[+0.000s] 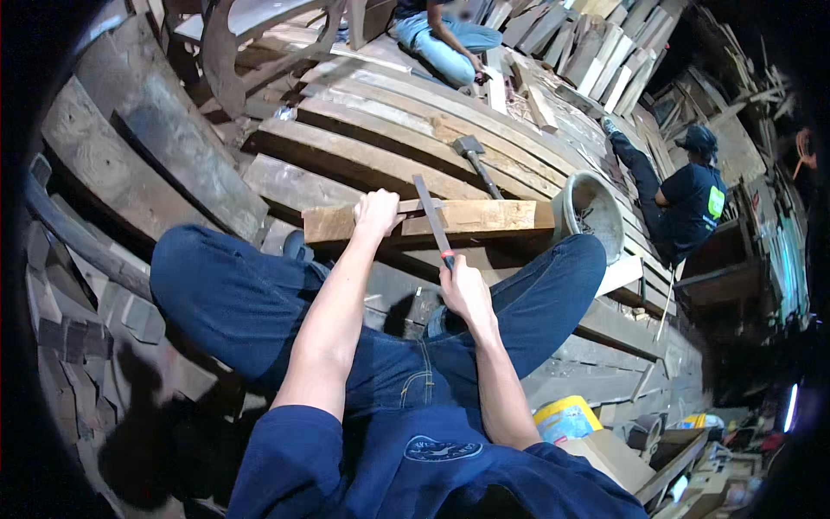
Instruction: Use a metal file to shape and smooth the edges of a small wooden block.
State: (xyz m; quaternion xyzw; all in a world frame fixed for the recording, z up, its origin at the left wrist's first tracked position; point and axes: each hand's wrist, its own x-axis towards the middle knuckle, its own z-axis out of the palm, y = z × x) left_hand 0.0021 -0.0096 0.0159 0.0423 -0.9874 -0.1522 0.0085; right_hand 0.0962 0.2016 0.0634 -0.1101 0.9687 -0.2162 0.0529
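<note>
My left hand (377, 213) is closed in a fist at the top of a squared wooden beam (484, 216), which lies crosswise in front of my bent knees. A thin dark flat piece (410, 208) sticks out of that fist along the beam; its kind is not clear. My right hand (467, 290) is wrapped round the red and black handle of a flat metal file (430, 211). The file's blade slants up and away, crossing the beam beside the dark piece. Whether the blade touches that piece cannot be made out.
A hammer-like tool (471, 151) with a broad head lies on the planks (363, 164) beyond the beam. Next to my right knee stands a grey bucket (566, 208). Two people sit farther off, one at the top (445, 39), one at the right (687, 195). Wood is stacked around.
</note>
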